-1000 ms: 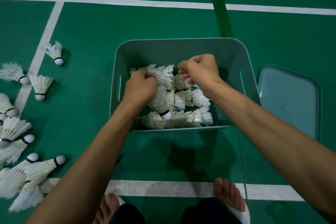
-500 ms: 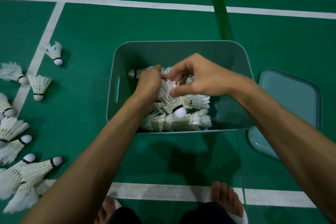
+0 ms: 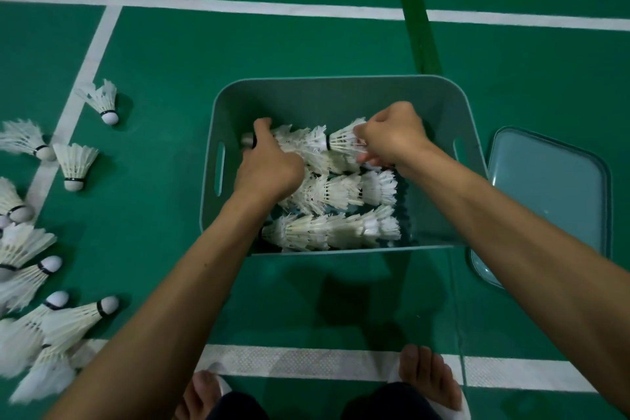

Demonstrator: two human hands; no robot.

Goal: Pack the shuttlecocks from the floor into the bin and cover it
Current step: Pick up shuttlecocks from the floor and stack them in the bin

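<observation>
A grey-green plastic bin [image 3: 341, 92] stands on the green court floor in front of me. Inside it lie rows of white feather shuttlecocks [image 3: 334, 194], nested end to end. My left hand [image 3: 269, 167] is in the bin's left side and grips the cork end of the far row. My right hand [image 3: 392, 136] is at the far right of that row, its fingers curled round the feathers of a shuttlecock [image 3: 344, 140]. The bin's lid [image 3: 552, 187] lies flat on the floor to the right. Several loose shuttlecocks [image 3: 75, 164] lie on the floor at the left.
White court lines run across the floor behind the bin and in front of my bare feet [image 3: 426, 375]. A dark green tape strip [image 3: 419, 27] lies behind the bin. The loose shuttlecocks spread along the left edge of view.
Both hands have moved from the middle of the bin to the far row. The right hand has carried a shuttlecock there and holds it at the row's right end; the left now grips the row's left end.
</observation>
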